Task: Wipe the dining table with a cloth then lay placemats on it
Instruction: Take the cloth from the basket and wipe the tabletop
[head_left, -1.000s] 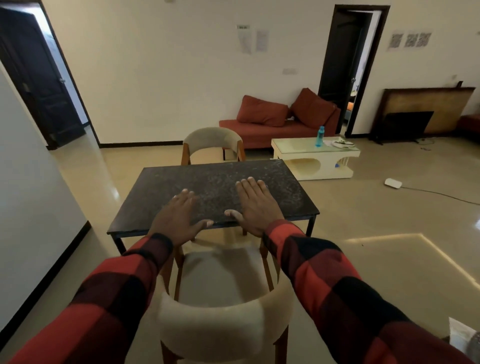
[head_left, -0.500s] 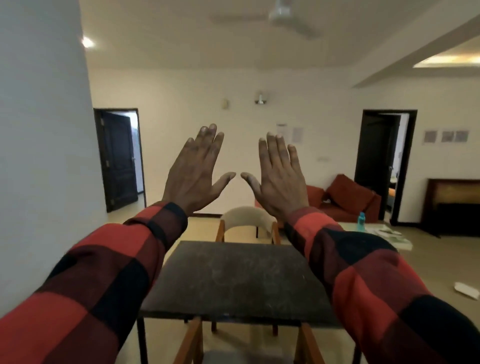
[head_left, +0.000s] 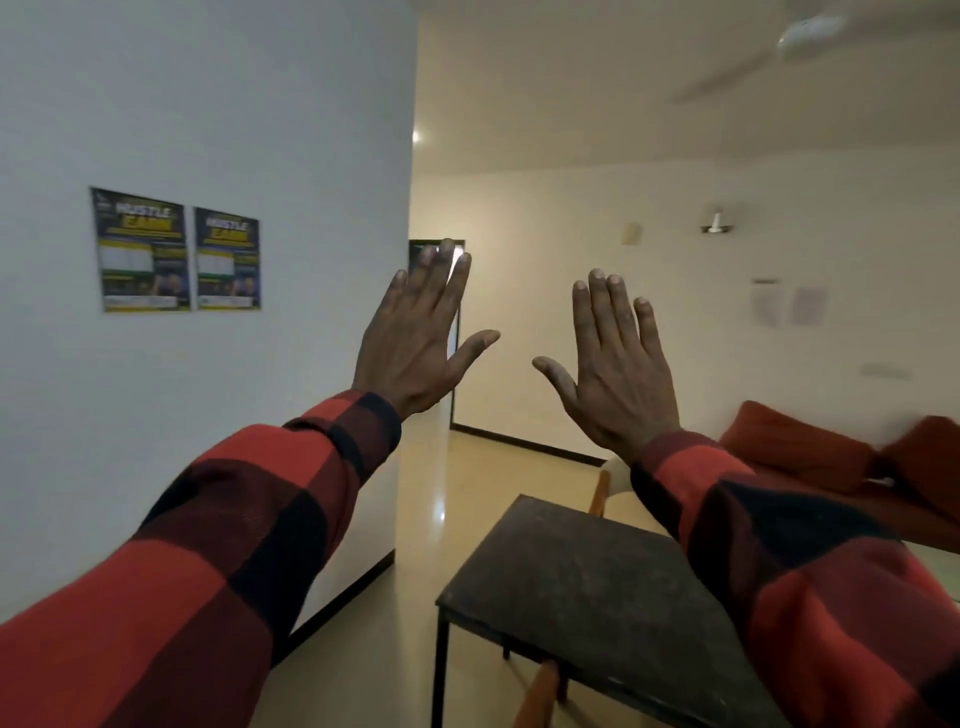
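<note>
Left hand (head_left: 410, 345) and right hand (head_left: 615, 371) raised mid-frame, each grip spread, holding nothing. Dark desk (head_left: 576, 587) lower right. Two posters (head_left: 176, 257) upper left read "HUSTLE EARN".

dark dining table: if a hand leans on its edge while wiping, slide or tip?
The dining table probably stays put: its dark speckled top looks like thick stone, so likely heavy. The thin metal leg on glossy floor might let it skid under a hard sideways push.

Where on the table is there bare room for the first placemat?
The visible top of the dark table lies bare, from its left edge to the right sleeve, which hides the rest. Both hands, left and right, hang open above it.
</note>
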